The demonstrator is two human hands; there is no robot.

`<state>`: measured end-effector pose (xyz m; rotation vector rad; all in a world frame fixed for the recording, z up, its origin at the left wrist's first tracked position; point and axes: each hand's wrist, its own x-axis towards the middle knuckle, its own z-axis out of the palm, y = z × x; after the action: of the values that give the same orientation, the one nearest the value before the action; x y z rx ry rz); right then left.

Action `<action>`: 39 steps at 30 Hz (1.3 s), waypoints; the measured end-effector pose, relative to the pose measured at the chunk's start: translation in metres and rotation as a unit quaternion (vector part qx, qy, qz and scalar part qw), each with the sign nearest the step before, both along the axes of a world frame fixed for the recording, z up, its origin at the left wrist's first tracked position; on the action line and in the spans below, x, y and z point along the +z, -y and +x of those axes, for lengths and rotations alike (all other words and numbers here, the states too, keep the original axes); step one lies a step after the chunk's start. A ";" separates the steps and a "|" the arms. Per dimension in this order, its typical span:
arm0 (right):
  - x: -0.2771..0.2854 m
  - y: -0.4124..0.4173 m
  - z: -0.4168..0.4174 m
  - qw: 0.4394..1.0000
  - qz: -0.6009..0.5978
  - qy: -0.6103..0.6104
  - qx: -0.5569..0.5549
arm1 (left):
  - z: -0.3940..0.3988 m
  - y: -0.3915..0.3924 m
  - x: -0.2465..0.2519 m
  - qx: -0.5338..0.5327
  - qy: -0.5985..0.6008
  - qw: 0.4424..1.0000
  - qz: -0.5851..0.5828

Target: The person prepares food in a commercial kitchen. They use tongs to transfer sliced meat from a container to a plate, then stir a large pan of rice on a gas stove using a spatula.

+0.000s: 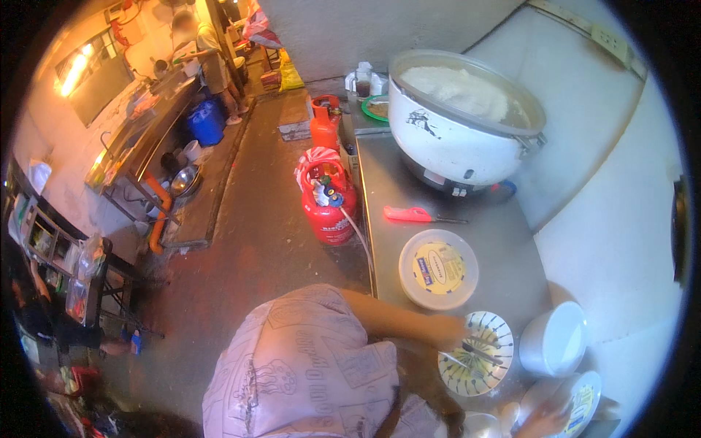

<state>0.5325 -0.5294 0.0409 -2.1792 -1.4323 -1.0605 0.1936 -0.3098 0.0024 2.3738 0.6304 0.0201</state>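
My left hand (454,332) is blurred at the rim of a patterned plate (475,322). On that plate lie a fork (475,373), a pale-handled utensil (453,359) and dark utensils (483,354); whether my fingers hold one cannot be told. My right hand (547,414), also blurred, is over the near side of a lidded tub (587,402) with a yellow label. Its grip is unclear. A metallic bowl (482,425) is partly cut off beside it. A white round container (553,339) stands between the plate and the wall.
A round tub with a labelled lid (438,268), a red gas lighter (408,214) and a large rice cooker (454,137) of white contents sit on the steel counter (378,186). Red gas cylinders (329,205) stand alongside. A person (211,55) is by a far sink counter.
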 end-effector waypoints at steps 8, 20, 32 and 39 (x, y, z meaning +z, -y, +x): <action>-0.008 -0.110 -0.008 0.962 -0.238 -0.128 0.045 | 0.001 -0.024 0.018 0.101 0.061 0.971 -0.207; 0.098 -0.004 -0.144 0.971 -0.080 -0.145 0.175 | 0.058 -0.091 0.109 0.021 0.168 0.976 0.138; 0.099 0.084 -0.189 0.974 -0.011 -0.215 0.067 | 0.300 -0.117 0.110 -0.207 -0.100 0.924 0.305; 0.085 0.093 -0.189 0.972 0.014 -0.231 0.033 | 0.341 -0.133 0.080 -0.248 -0.117 0.923 0.271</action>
<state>0.3436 -0.6222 0.1264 -2.1531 -1.2500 -0.4955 0.5349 -0.1767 0.0821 3.0440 0.1067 -0.3611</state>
